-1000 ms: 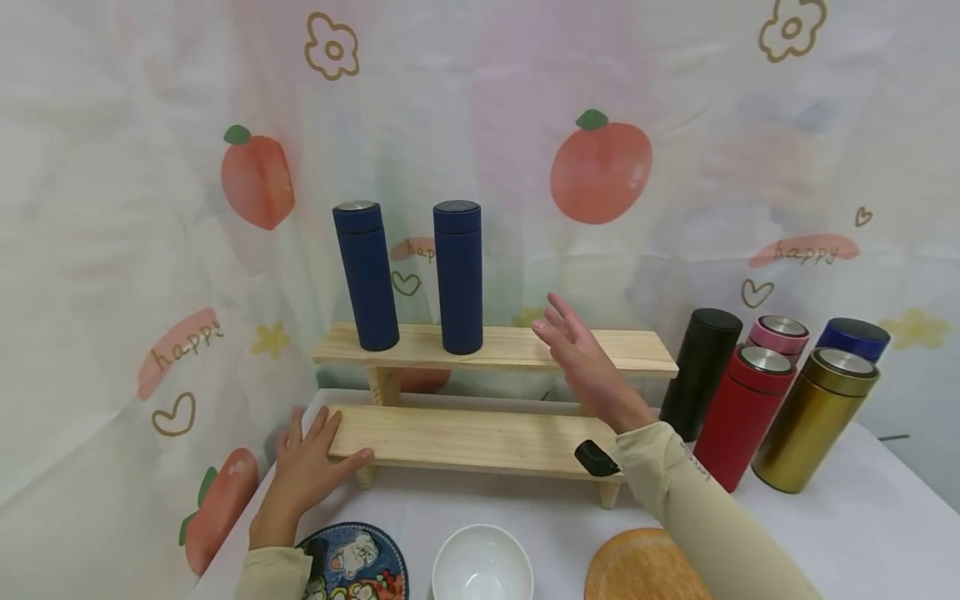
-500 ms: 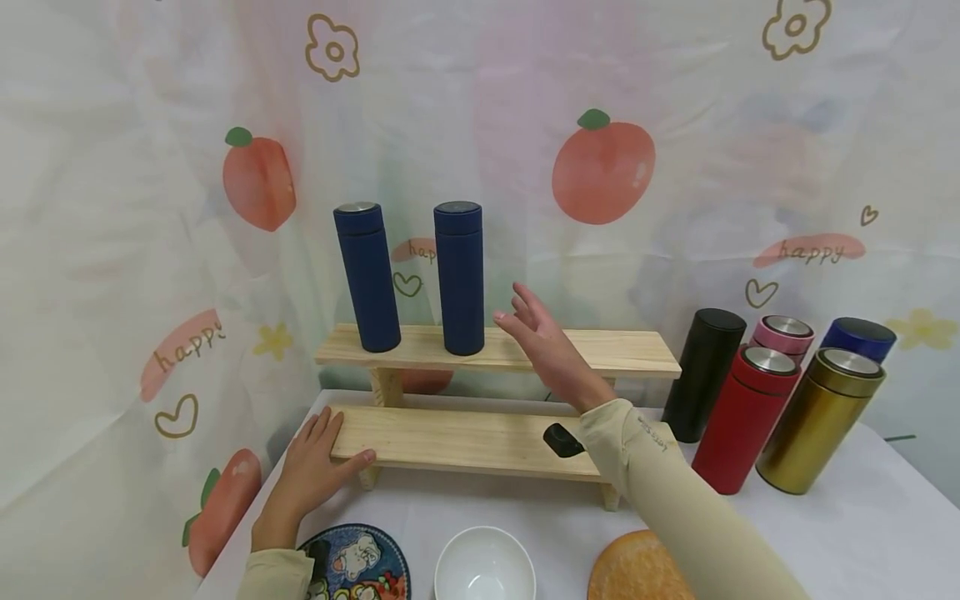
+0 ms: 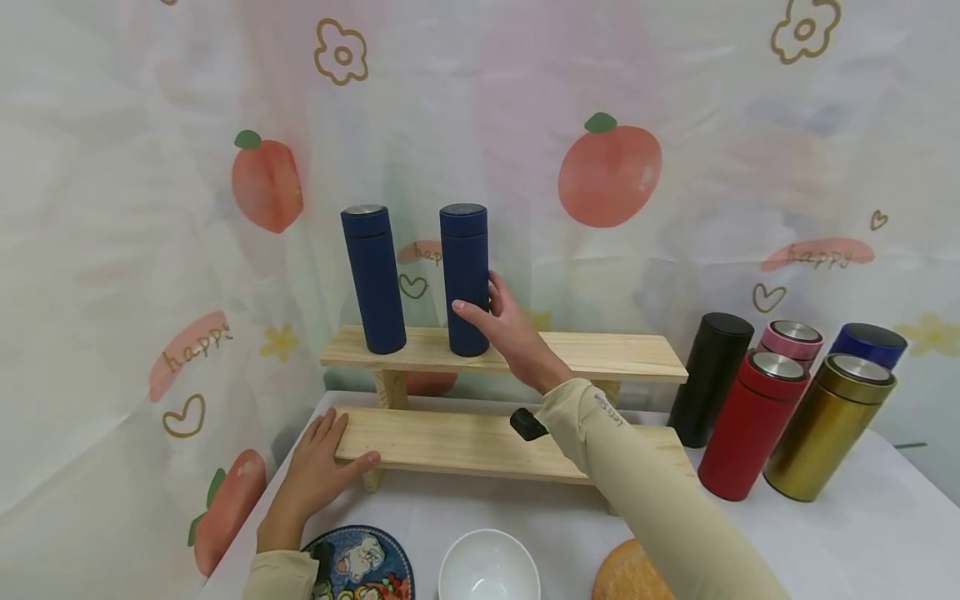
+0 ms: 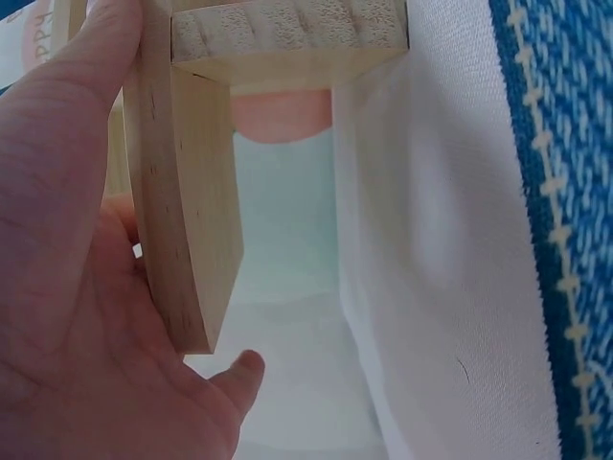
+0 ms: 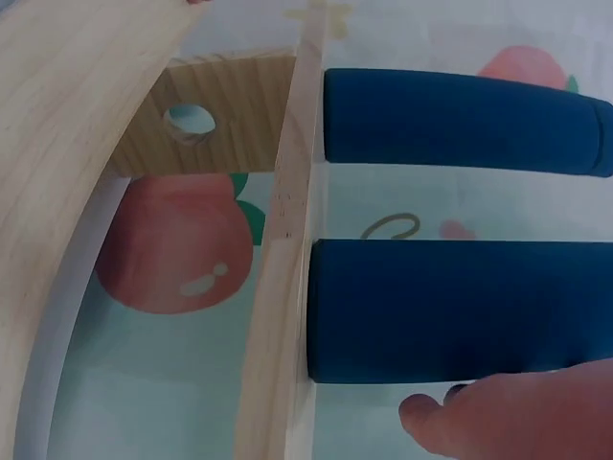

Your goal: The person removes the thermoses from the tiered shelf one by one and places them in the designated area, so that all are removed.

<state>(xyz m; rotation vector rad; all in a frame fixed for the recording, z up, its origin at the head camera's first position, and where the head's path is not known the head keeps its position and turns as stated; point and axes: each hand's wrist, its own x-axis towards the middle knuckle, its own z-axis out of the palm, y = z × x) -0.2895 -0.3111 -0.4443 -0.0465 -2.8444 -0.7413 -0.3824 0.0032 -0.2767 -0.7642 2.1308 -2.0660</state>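
Note:
Two dark blue vacuum flasks stand upright on the upper board of a wooden two-tier rack (image 3: 600, 350). At the right one (image 3: 467, 258), my right hand (image 3: 513, 333) has its thumb across the front and its fingers by the right side. The right wrist view shows that flask (image 5: 460, 307) with the thumb (image 5: 517, 412) at its edge. To the left is the other blue flask (image 3: 375, 283). My left hand (image 3: 315, 467) rests on the left end of the lower board (image 3: 450, 437), thumb stretched along its front edge; the left wrist view shows the hand (image 4: 105, 326) against the board end.
Beside the rack at right stand several flasks: black (image 3: 711, 379), red (image 3: 753, 425), pink (image 3: 792, 337), gold (image 3: 828, 429) and blue (image 3: 870, 343). In front lie a patterned blue round mat (image 3: 397, 550), a white bowl (image 3: 489, 571) and a brown round (image 3: 630, 575). A printed curtain hangs behind.
My right hand has moved left from over the right half of the upper board to the right-hand blue flask. The left hand has settled on the lower board's end; the flasks stay put.

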